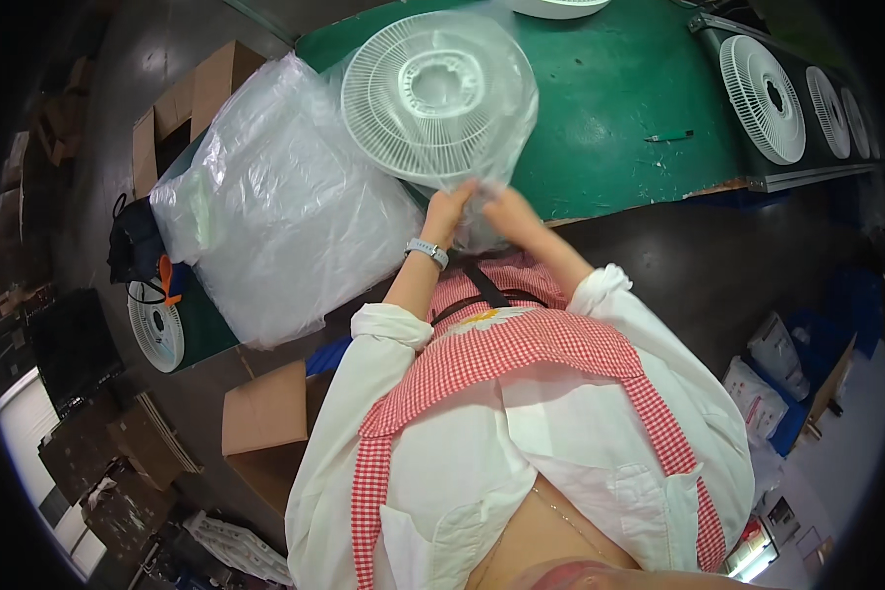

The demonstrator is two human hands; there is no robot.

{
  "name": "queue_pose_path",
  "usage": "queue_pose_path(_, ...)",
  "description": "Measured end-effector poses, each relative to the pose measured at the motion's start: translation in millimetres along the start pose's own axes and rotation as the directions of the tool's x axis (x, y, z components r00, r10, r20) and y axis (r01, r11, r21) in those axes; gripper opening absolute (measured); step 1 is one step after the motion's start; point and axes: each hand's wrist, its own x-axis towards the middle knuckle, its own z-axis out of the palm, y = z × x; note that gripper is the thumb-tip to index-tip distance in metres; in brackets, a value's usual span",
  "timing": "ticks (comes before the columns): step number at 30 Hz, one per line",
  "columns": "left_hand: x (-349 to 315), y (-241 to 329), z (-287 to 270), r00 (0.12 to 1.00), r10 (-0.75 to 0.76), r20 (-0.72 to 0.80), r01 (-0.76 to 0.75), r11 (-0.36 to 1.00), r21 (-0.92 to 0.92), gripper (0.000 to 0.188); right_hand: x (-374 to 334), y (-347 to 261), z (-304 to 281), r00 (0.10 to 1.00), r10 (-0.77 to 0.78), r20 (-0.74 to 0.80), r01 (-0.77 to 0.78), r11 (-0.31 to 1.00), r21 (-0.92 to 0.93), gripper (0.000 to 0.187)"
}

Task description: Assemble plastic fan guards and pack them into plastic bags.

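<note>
A white round fan grille lies inside a clear plastic bag at the table's near edge. My left hand, with a pale watch on its wrist, is closed on the bag's gathered near end, just below the grille. Close beside it, my right hand also grips that end; motion smears it a little. Loose plastic hangs down between the hands. To the left of the grille, a stack of flat clear plastic bags covers that part of the table.
On the green table lies a green pen. More white grilles stand along a dark conveyor at the right. Scissors with orange handles hang at the left edge, near another grille. Open cardboard boxes stand below.
</note>
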Motion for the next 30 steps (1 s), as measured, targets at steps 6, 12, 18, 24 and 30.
queue_pose_path(6, -38, 1, 17, 0.946, 0.322, -0.028, -0.322, 0.935, -0.146, 0.032, -57, -68, -30, 0.909, 0.039, 0.414, -0.007, 0.997, -0.077, 0.036)
queue_pose_path(12, -102, 9, 59, 0.624, 0.721, 0.301, -0.343, -0.094, 0.935, 0.013, -20, -74, -52, 0.641, 0.686, 0.344, -0.669, 0.281, 0.688, 0.039)
queue_pose_path(18, -116, 21, 19, 0.198, 0.883, 0.425, -0.762, -0.134, 0.634, 0.030, -16, -34, -70, 0.649, 0.576, 0.497, -0.748, 0.365, 0.553, 0.021)
queue_pose_path(24, -64, 37, 33, 0.363, 0.681, 0.636, -0.634, -0.320, 0.704, 0.065, -40, -120, -68, 0.946, 0.290, 0.144, -0.192, 0.861, -0.471, 0.027)
queue_pose_path(30, 20, 20, 43, 0.507, 0.660, 0.555, -0.679, -0.090, 0.728, 0.037, -50, -157, -110, 0.929, -0.089, 0.359, 0.202, 0.936, -0.290, 0.053)
